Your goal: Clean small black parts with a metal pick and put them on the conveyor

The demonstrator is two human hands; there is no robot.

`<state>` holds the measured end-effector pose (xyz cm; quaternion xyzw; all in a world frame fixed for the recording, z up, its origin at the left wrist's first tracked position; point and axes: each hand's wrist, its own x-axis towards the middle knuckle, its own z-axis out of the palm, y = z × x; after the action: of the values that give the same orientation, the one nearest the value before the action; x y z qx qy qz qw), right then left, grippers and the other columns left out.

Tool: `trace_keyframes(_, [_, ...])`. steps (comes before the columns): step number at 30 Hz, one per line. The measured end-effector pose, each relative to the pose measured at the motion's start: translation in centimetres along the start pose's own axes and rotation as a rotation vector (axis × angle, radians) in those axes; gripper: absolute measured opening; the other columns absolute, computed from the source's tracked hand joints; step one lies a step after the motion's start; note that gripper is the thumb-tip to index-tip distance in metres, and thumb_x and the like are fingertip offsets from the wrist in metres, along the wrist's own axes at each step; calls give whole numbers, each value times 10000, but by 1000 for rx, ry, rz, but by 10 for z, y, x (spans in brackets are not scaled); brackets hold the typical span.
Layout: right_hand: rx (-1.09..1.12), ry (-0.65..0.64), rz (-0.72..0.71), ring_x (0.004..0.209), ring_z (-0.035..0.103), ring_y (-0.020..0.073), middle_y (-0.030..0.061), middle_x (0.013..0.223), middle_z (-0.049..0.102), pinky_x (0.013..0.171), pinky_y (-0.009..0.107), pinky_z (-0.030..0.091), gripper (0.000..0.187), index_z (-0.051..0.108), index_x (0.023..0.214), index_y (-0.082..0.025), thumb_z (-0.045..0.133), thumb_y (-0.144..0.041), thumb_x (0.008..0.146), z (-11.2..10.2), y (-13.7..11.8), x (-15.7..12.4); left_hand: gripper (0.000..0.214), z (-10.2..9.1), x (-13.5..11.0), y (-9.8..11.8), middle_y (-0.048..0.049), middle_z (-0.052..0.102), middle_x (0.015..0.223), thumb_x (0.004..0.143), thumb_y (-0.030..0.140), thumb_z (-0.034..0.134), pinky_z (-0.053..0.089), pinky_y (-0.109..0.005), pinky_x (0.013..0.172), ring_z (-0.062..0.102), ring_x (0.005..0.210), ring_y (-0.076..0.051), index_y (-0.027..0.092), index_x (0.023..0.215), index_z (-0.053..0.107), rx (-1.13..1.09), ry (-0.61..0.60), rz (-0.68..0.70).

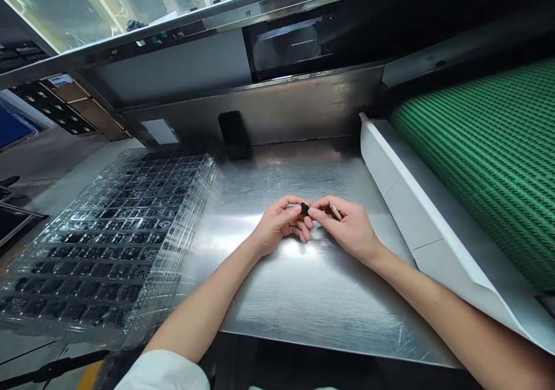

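Note:
Both of my hands meet over the middle of a steel worktop point(303, 286). A small black part point(304, 209) is pinched between the fingertips of my left hand point(280, 223) and touches the fingertips of my right hand point(347, 225). In my right hand lies a thin metal tool, like tweezers point(334, 209), running back between thumb and forefinger. Whether the tool's tip touches the part cannot be told.
A stack of clear plastic trays point(108, 234) with several small black parts in their pockets lies at the left. A white angled guard point(416, 210) borders a green ribbed conveyor belt point(489, 158) at the right. A black block point(234, 135) stands against the back panel.

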<state>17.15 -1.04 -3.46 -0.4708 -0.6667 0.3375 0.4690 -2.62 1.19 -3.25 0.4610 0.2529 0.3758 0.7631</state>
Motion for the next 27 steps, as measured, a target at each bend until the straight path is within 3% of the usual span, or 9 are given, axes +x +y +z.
trace_keyframes(12, [-41, -9, -23, 655, 506, 168, 12, 741, 628, 610, 289, 357, 400, 742, 877, -199, 636, -562, 1006, -1, 2, -1, 367, -1, -1, 5, -102, 758, 866, 890, 415, 772, 593, -318, 636, 747, 667, -219, 161, 1091, 601, -70, -45, -56])
trace_keyframes(21, [-41, -21, -46, 661, 498, 170, 17, 760, 632, 613, 300, 347, 377, 760, 894, -207, 631, -543, 1009, 0, -2, -1, 321, -1, -1, 2, 4, 651, 720, 896, 390, 762, 486, -230, 529, 601, 508, -115, 173, 1080, 612, -87, 2, -25])
trace_keyframes(27, [-72, -27, -88, 635, 490, 169, 16, 718, 619, 606, 307, 359, 435, 732, 837, -201, 600, -565, 1035, 0, -3, -1, 393, -1, 0, 3, -32, 683, 726, 945, 553, 676, 537, -263, 565, 671, 566, -163, 173, 993, 584, -60, -26, -53])
